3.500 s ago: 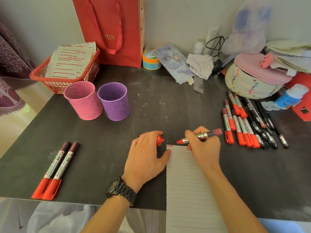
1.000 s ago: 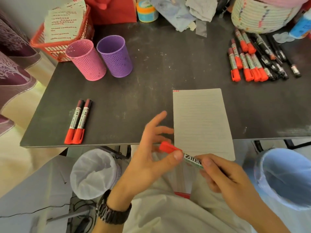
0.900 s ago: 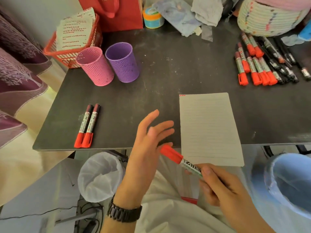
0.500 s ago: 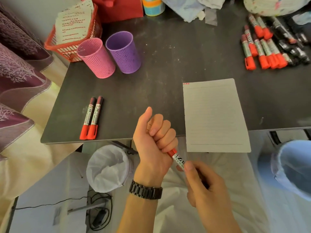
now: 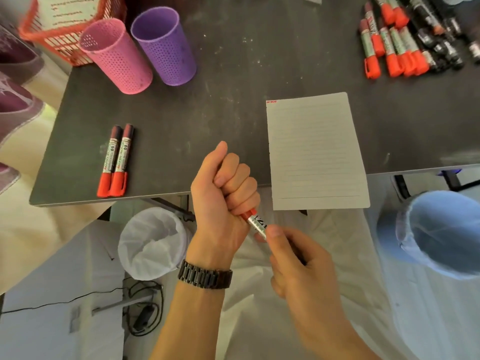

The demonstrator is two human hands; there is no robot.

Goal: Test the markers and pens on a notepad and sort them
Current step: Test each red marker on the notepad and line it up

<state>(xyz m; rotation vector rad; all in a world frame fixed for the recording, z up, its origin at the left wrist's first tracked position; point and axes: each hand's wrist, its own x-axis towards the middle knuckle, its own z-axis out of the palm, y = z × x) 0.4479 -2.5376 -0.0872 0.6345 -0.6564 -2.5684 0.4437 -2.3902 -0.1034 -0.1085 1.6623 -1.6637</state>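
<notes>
Marker (image 5: 255, 222) with a red cap and a silver label is held off the tabletop (image 5: 207, 113), just below its near edge, between both hands. The left hand (image 5: 223, 193) has its grip closed into a fist round the red cap end, thumb pointing up, so that only a sliver of the cap shows under the little finger. The right hand (image 5: 298, 258) has its grip pinched on the labelled barrel, thumb on top and fingers curled beneath. A dark wristwatch (image 5: 205, 275) sits on the left wrist.

On the tabletop the lined notepad (image 5: 314, 152) lies just right of the hands, its lower edge hanging over the near edge, with a small red mark in its top left corner. Two red-capped markers (image 5: 114, 162) lie side by side, touching, at the left. A pink cup (image 5: 117, 55) and a purple cup (image 5: 163, 45) stand upright next to each other at the far left, beside a red basket (image 5: 65, 35). At the far right lies a heap of markers and pens (image 5: 389, 48).

Below the tabletop stand a white-lined bin (image 5: 153, 245) on the left and a blue-lined bin (image 5: 441, 229) on the right.
</notes>
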